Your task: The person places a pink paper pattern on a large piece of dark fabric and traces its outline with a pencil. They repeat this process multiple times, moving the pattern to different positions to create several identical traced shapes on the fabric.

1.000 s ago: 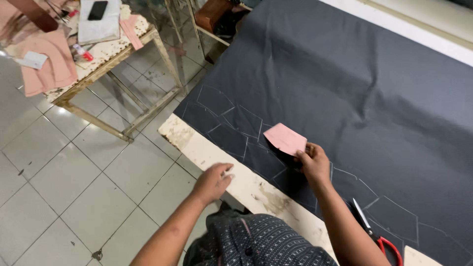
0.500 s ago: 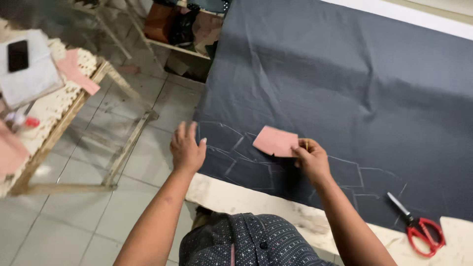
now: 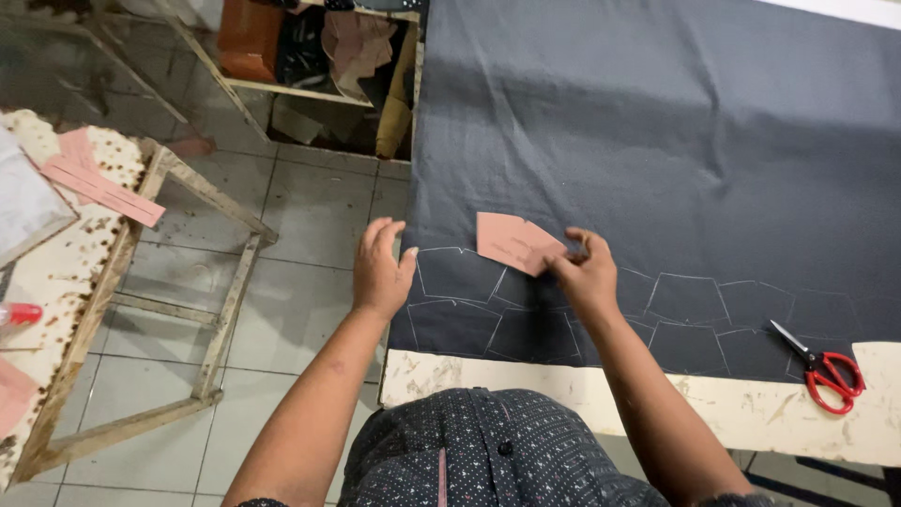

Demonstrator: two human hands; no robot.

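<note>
A pink paper template [image 3: 511,242] is held flat against the dark grey fabric [image 3: 676,141] near the cloth's left edge, just above two rows of chalk-drawn outlines [image 3: 526,305]. Its right corner is pinched by the fingers of the right hand [image 3: 584,272], which is closed on that corner; something small and dark appears to be gripped in the same fingers, though what it is cannot be told from this view. The template's lower edge overlaps the upper chalk row slightly.

The left hand [image 3: 380,268] is seen open, fingers extended and together, empty. It is placed at the left border of the fabric, just beside the leftmost chalk outline; whether the palm is pressed on the cloth or held just off it cannot be told.

The fabric is spread over a pale worktable [image 3: 601,399], whose worn, spotted front edge is left uncovered below the cloth. Red-handled scissors [image 3: 821,366] are laid on the fabric's lower right, handles reaching the bare table edge, well apart from both hands.

To the left, across a tiled floor [image 3: 291,310], a wooden side table [image 3: 103,282] is recorded, with pink paper strips [image 3: 99,183] lying on its stained top.
</note>
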